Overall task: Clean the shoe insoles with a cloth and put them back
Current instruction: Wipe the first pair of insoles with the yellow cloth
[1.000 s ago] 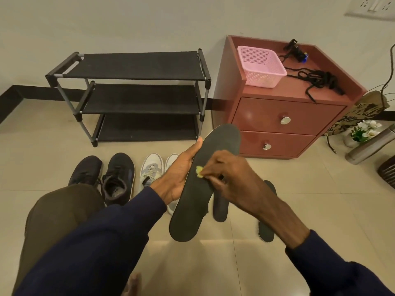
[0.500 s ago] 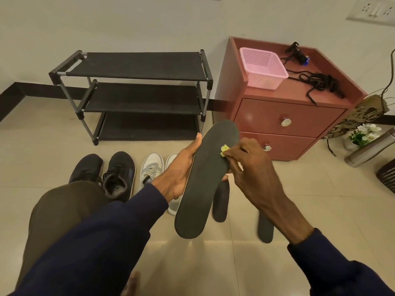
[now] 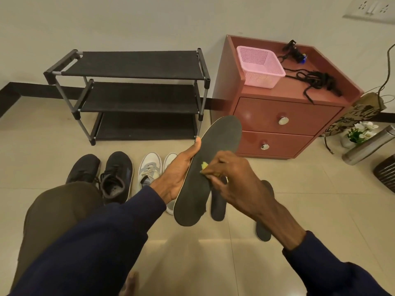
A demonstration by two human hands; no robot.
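My left hand [image 3: 177, 174] grips a long black insole [image 3: 215, 150] by its left edge and holds it up, tilted, above the floor. My right hand [image 3: 233, 180] pinches a small yellow cloth [image 3: 204, 166] and presses it against the middle of that insole. Most of the cloth is hidden under my fingers. Two more dark insoles lie on the tiles below, one [image 3: 218, 208] just behind the held insole and one [image 3: 264, 228] further right. A pair of black shoes [image 3: 116, 176] and a pair of white sneakers [image 3: 149, 171] stand on the floor to the left.
A black three-tier shoe rack [image 3: 136, 95] stands against the wall. A red two-drawer cabinet [image 3: 284, 116] to its right carries a pink basket [image 3: 259, 67] and black cords. A paper bag, white flowers, a steel bottle [image 3: 367, 146] and a dark basket sit at far right. My knee [image 3: 57, 210] is at lower left.
My right hand with the cloth slid from the insole's middle up toward its toe end, then back down to the middle. The left hand kept holding the insole.
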